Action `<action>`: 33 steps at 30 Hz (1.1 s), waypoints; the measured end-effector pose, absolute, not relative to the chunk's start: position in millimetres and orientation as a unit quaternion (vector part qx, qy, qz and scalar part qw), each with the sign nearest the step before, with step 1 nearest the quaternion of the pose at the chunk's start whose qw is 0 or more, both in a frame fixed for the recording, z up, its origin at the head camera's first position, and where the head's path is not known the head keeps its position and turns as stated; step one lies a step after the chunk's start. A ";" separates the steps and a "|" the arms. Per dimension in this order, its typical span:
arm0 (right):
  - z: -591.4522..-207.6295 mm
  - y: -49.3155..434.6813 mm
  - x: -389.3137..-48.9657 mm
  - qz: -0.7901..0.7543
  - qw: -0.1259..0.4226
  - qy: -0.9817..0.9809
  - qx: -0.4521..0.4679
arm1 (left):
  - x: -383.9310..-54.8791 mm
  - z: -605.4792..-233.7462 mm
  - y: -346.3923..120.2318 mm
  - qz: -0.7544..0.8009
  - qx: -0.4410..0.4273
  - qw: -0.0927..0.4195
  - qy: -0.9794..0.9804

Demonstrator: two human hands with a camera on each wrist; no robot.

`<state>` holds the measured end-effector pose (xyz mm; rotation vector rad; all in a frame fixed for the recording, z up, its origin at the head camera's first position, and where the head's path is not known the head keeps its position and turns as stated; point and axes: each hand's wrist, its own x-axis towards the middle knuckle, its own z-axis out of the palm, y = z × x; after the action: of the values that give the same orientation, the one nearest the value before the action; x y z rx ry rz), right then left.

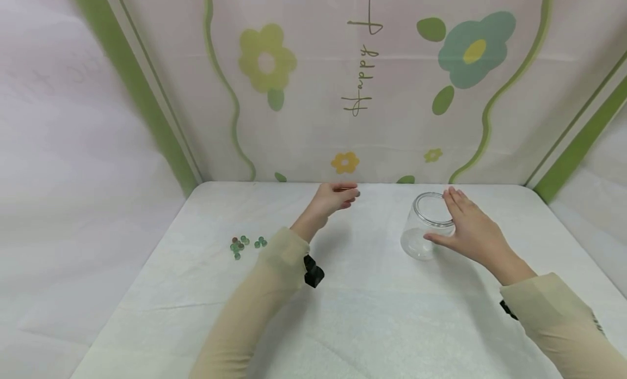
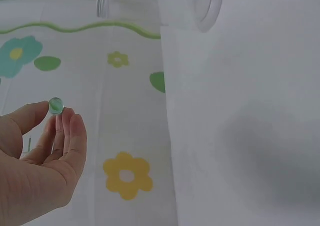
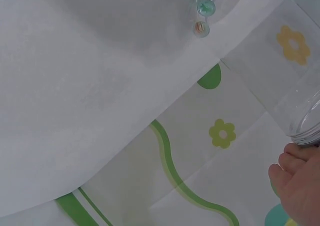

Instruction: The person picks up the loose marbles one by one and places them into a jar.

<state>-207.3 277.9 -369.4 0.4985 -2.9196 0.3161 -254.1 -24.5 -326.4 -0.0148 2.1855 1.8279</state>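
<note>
My left hand (image 1: 332,198) is raised over the far part of the table, a green glass marble (image 2: 56,105) pinched between thumb and fingertips. On the right stands a clear open-topped jar (image 1: 416,237). My right hand (image 1: 472,229) rests against the jar's right side, its fingers extended along the rim and its thumb in front of the wall. In the right wrist view, a green marble (image 3: 205,7) and a clear marble with a reddish core (image 3: 201,29) show at the jar's base. On the left, several loose marbles (image 1: 237,248), mostly green, lie near my left forearm.
A white cloth covers the table (image 1: 352,324). Behind its far edge hangs a curtain (image 1: 303,134) printed with flowers, and pale sheets (image 1: 73,177) enclose the sides. Small black devices (image 1: 313,273) sit at both wrists.
</note>
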 end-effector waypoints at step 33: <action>-369.8 278.7 -208.8 0.158 0.035 -0.975 0.151 | -236.4 -335.2 86.8 0.652 0.066 0.120 0.746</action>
<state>-208.8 278.7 -369.8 0.4643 -2.9971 0.4842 -236.4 86.8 -335.2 0.1928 2.1797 1.9059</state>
